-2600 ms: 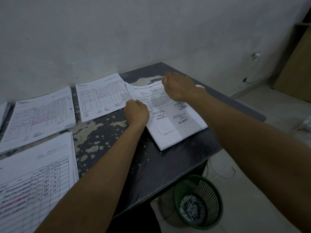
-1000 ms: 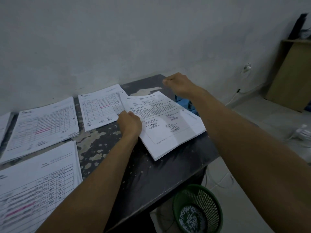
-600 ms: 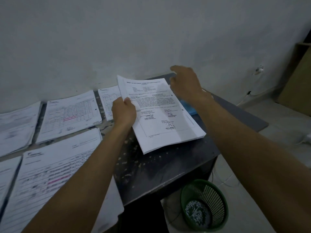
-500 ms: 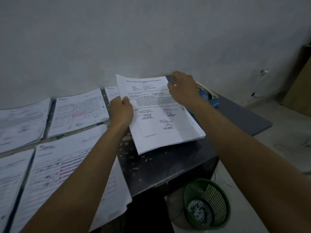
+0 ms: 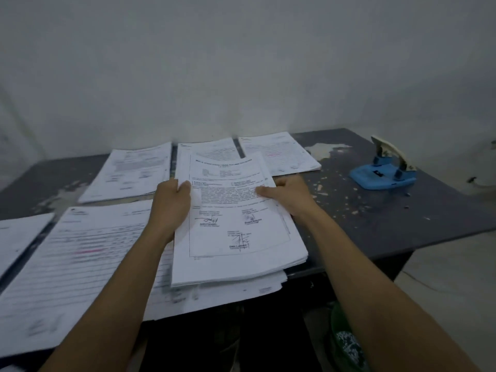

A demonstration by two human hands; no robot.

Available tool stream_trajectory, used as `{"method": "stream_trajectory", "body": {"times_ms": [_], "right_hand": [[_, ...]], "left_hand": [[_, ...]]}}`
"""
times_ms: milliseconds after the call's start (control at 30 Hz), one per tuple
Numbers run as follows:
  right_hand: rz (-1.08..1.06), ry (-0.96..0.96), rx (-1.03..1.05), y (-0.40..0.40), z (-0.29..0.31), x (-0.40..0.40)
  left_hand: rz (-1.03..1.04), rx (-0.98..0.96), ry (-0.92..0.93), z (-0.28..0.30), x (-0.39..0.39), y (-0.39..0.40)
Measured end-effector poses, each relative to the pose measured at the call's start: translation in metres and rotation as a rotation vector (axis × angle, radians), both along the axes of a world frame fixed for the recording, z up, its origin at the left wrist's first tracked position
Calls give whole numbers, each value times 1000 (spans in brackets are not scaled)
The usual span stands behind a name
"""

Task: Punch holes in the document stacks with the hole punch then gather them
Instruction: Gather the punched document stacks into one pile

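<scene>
A: What has each grip got hold of?

B: Both are on one thick stack of white printed, signed pages at the centre of the frame. The left hand curls round its left edge, thumb on top; the right hand pinches the right edge the same way.

A: Why two hands?

B: A sheaf that thick would fan out or sag if held from one side, I'd say. Gripping both edges keeps the sheets squared.

A: And where is it sitting?

B: Its near end overlaps a wide white form with ruled lines and a pink mark at lower left, which overhangs the front edge of the dark, paint-chipped desk. Whether it rests there or hangs just above, I can't tell. That looks like gathering.

A: The punch?

B: The blue plastic hole punch with a pale lever stands at the right of the frame, well apart from both hands, with paper bits scattered near it. More stacks of white printed pages lie along the wall, upper left of the held one.
</scene>
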State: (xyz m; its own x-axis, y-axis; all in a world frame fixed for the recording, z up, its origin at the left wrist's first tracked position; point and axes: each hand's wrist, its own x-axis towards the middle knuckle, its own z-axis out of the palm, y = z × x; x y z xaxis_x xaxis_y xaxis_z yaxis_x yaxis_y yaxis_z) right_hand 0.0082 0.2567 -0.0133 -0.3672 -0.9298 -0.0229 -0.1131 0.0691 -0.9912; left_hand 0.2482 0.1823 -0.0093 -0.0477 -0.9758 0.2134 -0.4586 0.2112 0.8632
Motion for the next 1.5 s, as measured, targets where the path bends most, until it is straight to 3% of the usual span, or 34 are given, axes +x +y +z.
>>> {"method": "stream_trajectory", "body": {"times_ms": [133,267,400,500,600,733,900,1133,1367,1500], "right_hand": [[-27,47,0,-9,-12,41],[-89,332,-81,-13,-28,63],[-176,584,-162,-3,-46,64],[-203,652,-158,-2,-51,61],[-185,745,-103,-5,-53,61],[-163,685,-97,-6,-54,59],[-150,669,-147,-6,-55,60],[-154,583,-239,-3,-52,61],[-176,292,-254,-1,-48,53],[-226,86,-174,-2,-45,45]], "left_hand": [[116,-104,-215,-16,36,5],[208,-210,-414,-35,41,14],[186,-285,-462,-50,39,18],[171,-360,-518,-52,40,17],[220,-360,-716,-55,40,14],[243,-334,-833,-57,39,14],[215,-348,-766,-58,41,10],[36,-379,-453,-57,40,10],[-25,-335,-209,-57,45,9],[-43,-360,-201,-56,46,9]]}}
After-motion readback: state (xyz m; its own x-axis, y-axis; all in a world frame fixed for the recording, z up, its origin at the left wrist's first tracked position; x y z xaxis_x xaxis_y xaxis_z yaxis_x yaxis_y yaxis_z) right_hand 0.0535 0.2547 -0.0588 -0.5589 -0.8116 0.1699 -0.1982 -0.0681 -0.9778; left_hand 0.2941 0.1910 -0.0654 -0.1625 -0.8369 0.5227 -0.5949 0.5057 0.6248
